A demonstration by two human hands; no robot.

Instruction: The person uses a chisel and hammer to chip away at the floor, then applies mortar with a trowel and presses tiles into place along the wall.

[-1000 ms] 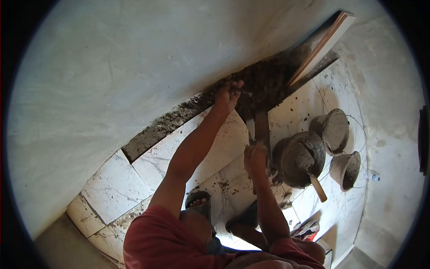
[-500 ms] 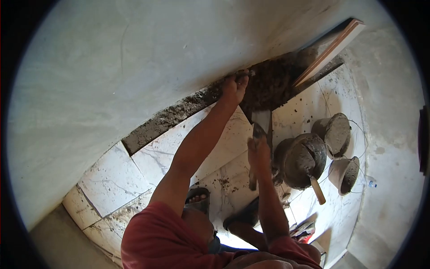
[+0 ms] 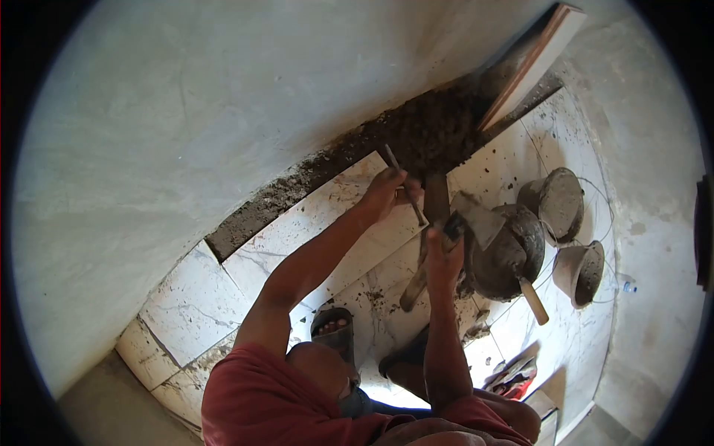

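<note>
My left hand (image 3: 388, 193) is closed around a thin, dark, straight rod (image 3: 393, 157) above the edge of a white marbled tile. The rod's exact kind is not clear. My right hand (image 3: 445, 256) grips the dark handle of a trowel (image 3: 482, 221), its flat grey blade pointing up and to the right, beside the large mortar bucket. Beyond both hands lies a dark bed of wet mortar (image 3: 439, 134) along the wall. A long brown bar (image 3: 437, 195) lies between the hands, partly hidden by my right hand.
A large bucket (image 3: 483, 286) with a wooden-handled tool (image 3: 532, 300) stands right of my hand. Two smaller buckets (image 3: 563, 204) (image 3: 587, 275) sit beyond it. A tile (image 3: 534, 63) leans upright by the wall. Marbled floor tiles (image 3: 190, 312) carry mortar crumbs.
My left hand has drawn back from the mortar by the wall, and the rod now shows in it. The trowel has swung right, from the mortar's edge to the large bucket.
</note>
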